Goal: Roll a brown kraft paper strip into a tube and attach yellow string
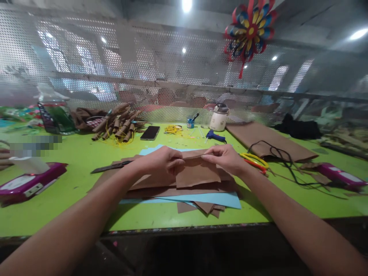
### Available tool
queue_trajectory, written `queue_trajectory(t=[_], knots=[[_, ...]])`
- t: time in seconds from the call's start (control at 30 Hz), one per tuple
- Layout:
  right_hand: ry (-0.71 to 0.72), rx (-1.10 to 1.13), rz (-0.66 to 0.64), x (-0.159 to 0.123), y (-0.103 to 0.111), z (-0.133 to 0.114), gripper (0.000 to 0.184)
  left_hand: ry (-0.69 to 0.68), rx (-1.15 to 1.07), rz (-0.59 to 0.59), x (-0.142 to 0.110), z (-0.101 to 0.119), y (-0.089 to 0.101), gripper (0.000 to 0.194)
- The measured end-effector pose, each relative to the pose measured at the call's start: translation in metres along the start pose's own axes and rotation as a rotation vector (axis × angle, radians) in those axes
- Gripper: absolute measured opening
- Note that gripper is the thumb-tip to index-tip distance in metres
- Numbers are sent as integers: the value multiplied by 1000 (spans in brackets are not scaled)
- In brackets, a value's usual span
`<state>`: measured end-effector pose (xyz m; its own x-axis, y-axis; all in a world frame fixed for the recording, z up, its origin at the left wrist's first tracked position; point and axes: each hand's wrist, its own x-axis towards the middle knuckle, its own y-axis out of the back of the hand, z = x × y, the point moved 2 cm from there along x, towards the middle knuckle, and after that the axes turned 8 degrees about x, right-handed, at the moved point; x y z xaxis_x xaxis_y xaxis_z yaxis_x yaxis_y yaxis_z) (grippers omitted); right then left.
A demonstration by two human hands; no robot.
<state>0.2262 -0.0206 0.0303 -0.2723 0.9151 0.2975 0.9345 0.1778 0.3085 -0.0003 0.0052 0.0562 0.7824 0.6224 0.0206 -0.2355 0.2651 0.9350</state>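
Both hands grip a piece of brown paper (198, 173) along its folded upper edge. My left hand (165, 160) pinches the left end of that edge, fingers curled. At the right end, my right hand (224, 158) pinches the fold between thumb and fingers. Under the piece lie larger brown paper sheets (161, 192) on light blue paper (227, 198). Small brown scraps (206, 207) stick out at the near side. Beside my left forearm is a dark blade-like tool (110, 167). Yellow-and-red handles (255, 161) lie close to my right wrist, partly hidden.
On the green table (138, 220) are rolled brown paper tubes (122, 124), a phone (150, 133), yellow string (173, 129), a blue glue gun (215, 135) and a white jar (218, 119). Purple power strips (34, 182) flank both sides. A black cable (290, 168) loops at right.
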Motion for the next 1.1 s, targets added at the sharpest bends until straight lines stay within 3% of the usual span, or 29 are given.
queue_trajectory(t=[0.23, 0.5, 0.63, 0.8, 0.93, 1.1], knots=[[-5, 75, 33, 3, 4, 3, 29, -9, -102, 0, -3, 4, 5, 34], [-41, 104, 36, 4, 6, 11, 28, -7, 37, 115, 3, -2, 2, 32], [-81, 292, 3, 4, 6, 8, 30, -33, -135, 95, 0, 4, 6, 35], [-64, 422, 7, 2, 9, -1, 36, -2, -502, 78, -7, 5, 10, 32], [-25, 399, -177, -7, -2, -18, 55, -17, -712, -52, -8, 8, 0, 31], [155, 242, -398, -17, -17, -39, 34, 47, -954, -230, -5, 16, -22, 23]])
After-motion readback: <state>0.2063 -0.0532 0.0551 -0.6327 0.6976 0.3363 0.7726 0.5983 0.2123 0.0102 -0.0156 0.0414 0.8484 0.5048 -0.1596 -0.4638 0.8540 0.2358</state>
